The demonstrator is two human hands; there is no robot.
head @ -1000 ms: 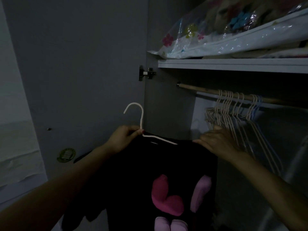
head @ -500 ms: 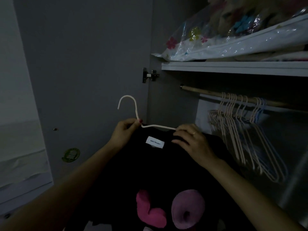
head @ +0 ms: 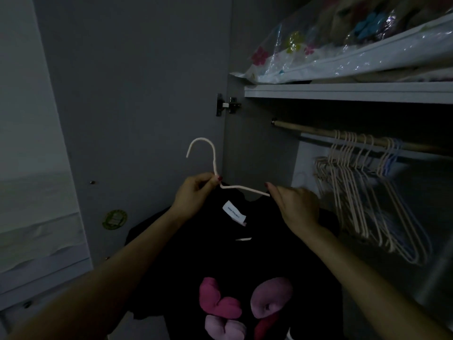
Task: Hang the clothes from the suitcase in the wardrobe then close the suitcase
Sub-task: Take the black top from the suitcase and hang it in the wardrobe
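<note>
The right hand [head: 297, 207] has slid outward along the thin pale wire hanger [head: 215, 168], pinching black printed shirt [head: 232, 253] onto its arm; the left hand [head: 193, 193] pinches the neck. Loosely seated, the shoulder may slip off before reaching the wooden rail [head: 318, 131].

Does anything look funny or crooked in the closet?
Yes, a little. The black shirt with pink puffy shapes sits lopsided on the thin white hanger: one hanger arm shows bare above the collar. The clear plastic flowered storage bag also pokes out past the white shelf.
</note>
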